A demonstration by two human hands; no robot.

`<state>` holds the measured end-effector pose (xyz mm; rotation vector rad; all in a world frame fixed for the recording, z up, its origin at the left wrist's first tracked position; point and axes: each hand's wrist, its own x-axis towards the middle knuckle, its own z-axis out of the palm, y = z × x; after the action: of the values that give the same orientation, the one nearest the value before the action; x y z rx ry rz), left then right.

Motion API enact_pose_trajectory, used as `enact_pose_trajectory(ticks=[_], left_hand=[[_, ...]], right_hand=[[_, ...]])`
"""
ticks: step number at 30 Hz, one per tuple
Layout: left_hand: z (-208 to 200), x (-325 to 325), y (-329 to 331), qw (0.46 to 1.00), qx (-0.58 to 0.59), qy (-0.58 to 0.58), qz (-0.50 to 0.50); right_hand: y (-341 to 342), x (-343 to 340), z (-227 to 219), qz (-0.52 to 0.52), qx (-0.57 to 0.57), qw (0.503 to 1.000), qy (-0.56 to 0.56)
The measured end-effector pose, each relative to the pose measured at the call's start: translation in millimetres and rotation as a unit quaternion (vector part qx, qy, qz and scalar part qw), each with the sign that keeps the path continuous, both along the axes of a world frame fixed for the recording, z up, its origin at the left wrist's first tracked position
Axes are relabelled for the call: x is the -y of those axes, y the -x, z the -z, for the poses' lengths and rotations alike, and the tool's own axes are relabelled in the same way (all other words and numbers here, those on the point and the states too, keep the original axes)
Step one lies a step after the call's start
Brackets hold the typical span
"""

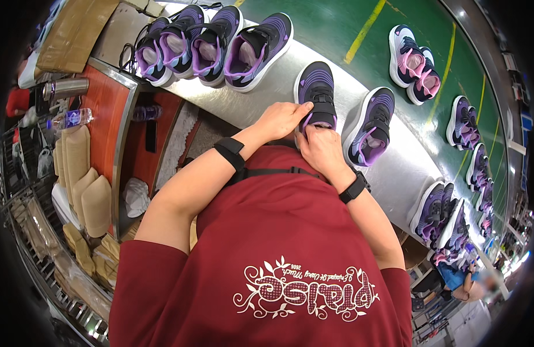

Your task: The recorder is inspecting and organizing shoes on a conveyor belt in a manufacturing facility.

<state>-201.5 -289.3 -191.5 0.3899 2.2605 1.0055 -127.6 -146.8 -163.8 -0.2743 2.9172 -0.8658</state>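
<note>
A black and purple sneaker (317, 84) with a white sole lies in front of me on the metal bench, its toe pointing away. My left hand (280, 122) holds its left side, the thumb resting by the strap. At the heel opening, my right hand (323, 149) is closed on the collar, its fingertips partly hidden in the shoe. Just right of it stands a matching sneaker (372, 124), touched by neither hand. Several more dark purple sneakers (256, 53) are lined up at the left end of the bench.
Beyond the metal bench (403, 151) runs a green surface (359, 23) with yellow lines, carrying pink-lined sneakers (416, 65) and several purple pairs. On the left are a red-topped table (99, 124), a plastic bottle (72, 118), beige shoe forms (82, 173) and a cardboard box (76, 34). Another person (461, 282) is far right.
</note>
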Motion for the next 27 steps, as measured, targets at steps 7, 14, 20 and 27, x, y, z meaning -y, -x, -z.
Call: enact_pose_trajectory(ticks=[7, 14, 20, 27], left_hand=[[11, 3, 8, 0.906, 0.314, -0.260, -0.113], [-41, -23, 46, 0.938, 0.245, -0.239, -0.055], [-62, -43, 74, 0.943, 0.298, -0.132, 0.075], [-42, -47, 67, 0.942, 0.306, -0.124, 0.067]], right_hand=[[4, 4, 2, 0.043, 0.021, 0.999, 0.024], [0, -3, -1, 0.101, 0.037, 0.990, 0.086], [-17, -11, 0, 0.132, 0.030, 0.988, 0.081], [-23, -17, -3, 0.189, 0.037, 0.971, 0.140]])
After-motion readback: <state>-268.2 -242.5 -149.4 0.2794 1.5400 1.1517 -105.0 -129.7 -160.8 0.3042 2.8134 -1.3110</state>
